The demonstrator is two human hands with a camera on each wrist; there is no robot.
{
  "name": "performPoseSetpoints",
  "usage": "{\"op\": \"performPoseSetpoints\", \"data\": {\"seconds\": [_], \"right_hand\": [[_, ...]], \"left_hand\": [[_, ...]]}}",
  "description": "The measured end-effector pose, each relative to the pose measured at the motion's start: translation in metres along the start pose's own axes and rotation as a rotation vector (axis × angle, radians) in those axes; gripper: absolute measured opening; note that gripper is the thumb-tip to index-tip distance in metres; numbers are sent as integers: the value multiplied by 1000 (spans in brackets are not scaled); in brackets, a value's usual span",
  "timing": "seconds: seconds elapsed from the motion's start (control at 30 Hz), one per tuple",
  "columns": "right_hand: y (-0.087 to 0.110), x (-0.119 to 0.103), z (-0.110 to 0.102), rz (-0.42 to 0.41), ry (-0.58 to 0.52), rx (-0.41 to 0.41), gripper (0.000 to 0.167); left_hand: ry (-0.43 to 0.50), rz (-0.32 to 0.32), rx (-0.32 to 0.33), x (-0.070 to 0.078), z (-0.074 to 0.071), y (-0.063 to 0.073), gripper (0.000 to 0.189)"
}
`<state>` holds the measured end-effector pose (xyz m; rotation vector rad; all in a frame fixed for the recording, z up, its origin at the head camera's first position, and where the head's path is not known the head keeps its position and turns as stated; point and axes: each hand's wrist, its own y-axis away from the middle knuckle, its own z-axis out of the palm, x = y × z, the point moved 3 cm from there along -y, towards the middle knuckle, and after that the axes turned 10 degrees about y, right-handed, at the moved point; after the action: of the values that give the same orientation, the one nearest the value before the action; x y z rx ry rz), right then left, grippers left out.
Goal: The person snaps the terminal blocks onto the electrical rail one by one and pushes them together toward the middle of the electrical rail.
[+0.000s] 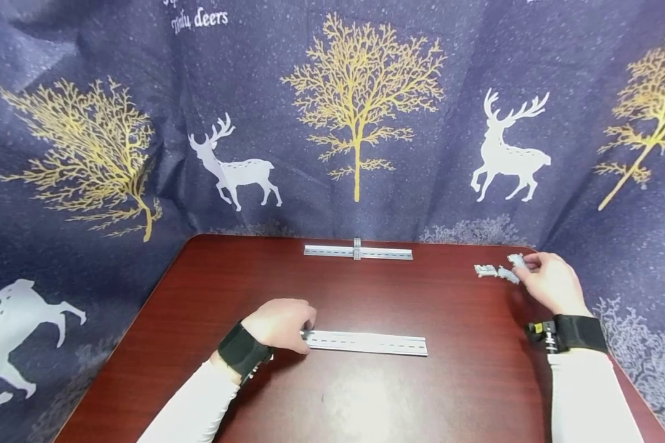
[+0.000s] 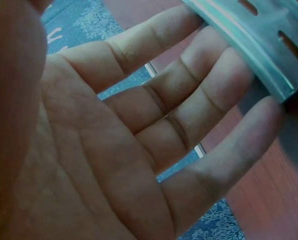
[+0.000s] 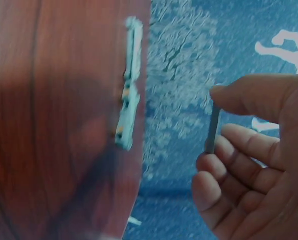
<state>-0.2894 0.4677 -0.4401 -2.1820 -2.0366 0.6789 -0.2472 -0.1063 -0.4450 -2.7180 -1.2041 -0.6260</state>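
At eleven o'clock is the white word "deers" (image 1: 212, 18). Left hand (image 1: 279, 323) grips a silver slotted metal rail (image 1: 368, 343); right hand (image 1: 554, 283) pinches a thin grey piece (image 3: 213, 129).

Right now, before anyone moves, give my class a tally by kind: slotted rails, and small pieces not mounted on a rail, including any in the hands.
Slotted rails: 2
Small unmounted pieces: 3, one held in the right hand
Total: 5

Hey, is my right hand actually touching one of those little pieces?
Touching. The right wrist view shows your right hand pinching a little piece, thumb on its upper end and a fingertip at its lower end.
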Motion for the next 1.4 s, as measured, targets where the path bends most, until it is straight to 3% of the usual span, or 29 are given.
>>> {"op": "performPoseSetpoints", "data": {"seconds": [0.23,0.37,0.57,0.87,1.07,1.4], "right_hand": [[-1,-31,9,-60,-63,43,37],[0,-53,12,-122,-81,67,34],[4,-88,15,-181,-120,69,31],[17,-145,16,-362,-167,140,28],[28,-177,14,-496,-208,189,29],[46,-217,19,-653,-308,189,34]], "left_hand": [[-7,-4,43,-5,5,-1,33],[-50,55,126,-5,6,-6,29],[-29,159,247,1,5,-12,19],[37,155,369,5,10,-16,22],[159,170,396,12,8,-19,20],[470,133,386,21,5,-21,22]]}}
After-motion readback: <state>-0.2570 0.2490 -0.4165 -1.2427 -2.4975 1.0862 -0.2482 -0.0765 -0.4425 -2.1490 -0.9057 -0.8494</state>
